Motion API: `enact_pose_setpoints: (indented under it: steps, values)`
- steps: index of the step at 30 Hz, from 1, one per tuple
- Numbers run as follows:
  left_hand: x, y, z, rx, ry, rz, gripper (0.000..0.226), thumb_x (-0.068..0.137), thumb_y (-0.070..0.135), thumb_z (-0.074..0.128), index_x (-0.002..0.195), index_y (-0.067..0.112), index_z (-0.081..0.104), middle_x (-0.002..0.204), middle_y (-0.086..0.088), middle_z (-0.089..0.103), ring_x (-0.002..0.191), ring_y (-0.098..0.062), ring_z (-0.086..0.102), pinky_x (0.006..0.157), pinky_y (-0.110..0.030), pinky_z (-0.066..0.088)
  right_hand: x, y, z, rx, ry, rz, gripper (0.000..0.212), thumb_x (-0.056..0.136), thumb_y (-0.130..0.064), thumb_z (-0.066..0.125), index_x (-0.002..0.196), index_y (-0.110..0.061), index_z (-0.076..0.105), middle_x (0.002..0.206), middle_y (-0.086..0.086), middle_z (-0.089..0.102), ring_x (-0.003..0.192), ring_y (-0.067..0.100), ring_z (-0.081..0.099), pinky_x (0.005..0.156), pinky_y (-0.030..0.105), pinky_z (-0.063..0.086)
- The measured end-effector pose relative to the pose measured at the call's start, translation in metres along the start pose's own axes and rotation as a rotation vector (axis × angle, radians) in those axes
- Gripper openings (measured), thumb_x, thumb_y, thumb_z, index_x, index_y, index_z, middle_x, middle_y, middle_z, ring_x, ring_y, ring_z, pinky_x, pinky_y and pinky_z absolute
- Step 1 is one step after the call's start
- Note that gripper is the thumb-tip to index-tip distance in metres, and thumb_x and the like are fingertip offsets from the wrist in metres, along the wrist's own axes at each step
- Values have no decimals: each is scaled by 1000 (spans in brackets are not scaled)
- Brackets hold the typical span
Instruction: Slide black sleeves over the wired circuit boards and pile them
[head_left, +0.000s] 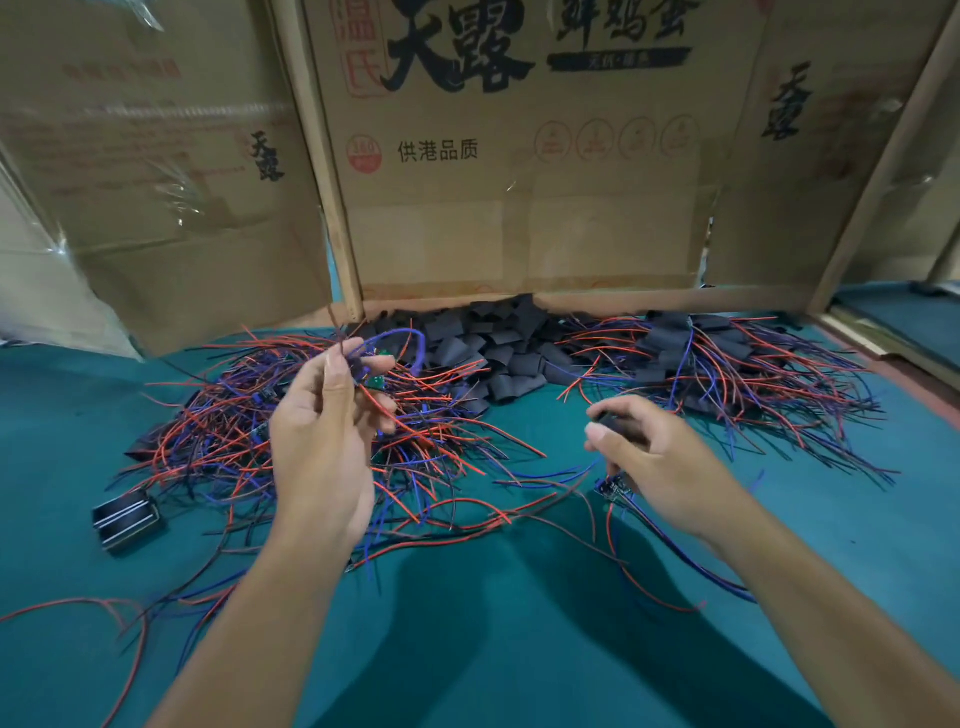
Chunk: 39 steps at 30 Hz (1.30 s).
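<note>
Up at twelve o'clock, flat matte black sleeves lay heaped loose against a cardboard wall, not in any container. At ten o'clock the left hand pinched thin wires carrying a small green circuit board above a tangle of red, blue and black leads. Toward two o'clock the right hand curled around one black sleeve, over green felt.
</note>
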<state>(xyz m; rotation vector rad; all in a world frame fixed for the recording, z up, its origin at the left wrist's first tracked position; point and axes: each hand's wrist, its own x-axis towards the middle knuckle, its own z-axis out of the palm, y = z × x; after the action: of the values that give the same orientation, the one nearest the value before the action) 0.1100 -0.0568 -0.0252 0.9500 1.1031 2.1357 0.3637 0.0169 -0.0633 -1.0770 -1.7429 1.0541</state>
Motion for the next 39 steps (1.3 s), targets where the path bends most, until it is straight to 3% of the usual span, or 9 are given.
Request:
enact_pose_setpoints:
  steps: [3, 8, 10, 14, 22, 28, 32, 35, 39]
  values:
    - [-5, 2, 4, -152, 12, -174, 27, 107, 21, 38, 101, 11, 61, 83, -2, 70, 54, -9, 51, 52, -16, 44, -6, -3, 10, -56, -84, -59, 9, 91, -20, 66, 99, -24, 63, 82, -7, 68, 63, 4, 60, 62, 15, 44]
    - [-9, 5, 8, -243, -4, -251, 26, 106, 22, 40, 101, 11, 62, 83, -3, 70, 55, -9, 52, 52, -16, 45, -21, -12, 33, -193, -196, -195, 24, 82, -44, 68, 103, -36, 61, 87, -11, 68, 75, 7, 59, 73, 20, 46]
    - [-9, 6, 8, -263, -8, -266, 26, 106, 23, 41, 102, 10, 63, 83, -2, 71, 55, -9, 52, 52, -16, 45, -26, -13, 39, -263, -217, -235, 25, 83, -44, 68, 105, -36, 60, 90, -16, 68, 78, 0, 60, 75, 17, 46]
    - [-9, 8, 9, -278, -15, -276, 26, 106, 24, 41, 103, 10, 62, 83, -1, 70, 55, -8, 51, 52, -15, 44, -31, -13, 44, -309, -283, -259, 19, 88, -37, 69, 103, -30, 59, 91, -19, 67, 81, -2, 60, 73, 13, 44]
    - [-10, 9, 9, -275, -28, -276, 26, 106, 25, 41, 99, 13, 62, 85, -1, 69, 56, -8, 50, 53, -16, 44, -34, -18, 45, -285, -353, -269, 22, 90, -37, 66, 107, -33, 55, 91, -14, 65, 81, 9, 59, 82, 35, 52]
    - [-10, 6, 9, -253, 7, -247, 25, 106, 24, 42, 101, 11, 63, 85, -3, 70, 56, -9, 53, 53, -16, 45, -37, -24, 47, -251, -359, -289, 20, 89, -35, 67, 105, -32, 56, 90, -17, 65, 81, 1, 59, 76, 17, 47]
    - [-12, 3, 11, -245, -1, -207, 24, 106, 22, 41, 101, 10, 61, 85, -3, 71, 58, -9, 55, 55, -17, 47, -43, -29, 52, -257, -387, -277, 21, 87, -44, 64, 105, -35, 56, 91, -14, 65, 78, 19, 60, 76, 37, 51]
    - [-12, 1, 11, -236, 1, -179, 24, 106, 22, 41, 100, 10, 61, 84, -3, 71, 59, -10, 56, 57, -17, 48, -47, -31, 56, -237, -402, -264, 23, 87, -40, 68, 107, -32, 57, 92, -17, 66, 84, 7, 60, 78, 36, 50]
    - [-12, 0, 10, -205, 6, -149, 23, 106, 22, 40, 99, 12, 60, 84, -2, 71, 59, -10, 57, 58, -17, 49, -50, -34, 59, -173, -429, -245, 25, 87, -41, 68, 107, -31, 57, 92, -13, 68, 83, 17, 61, 79, 43, 51]
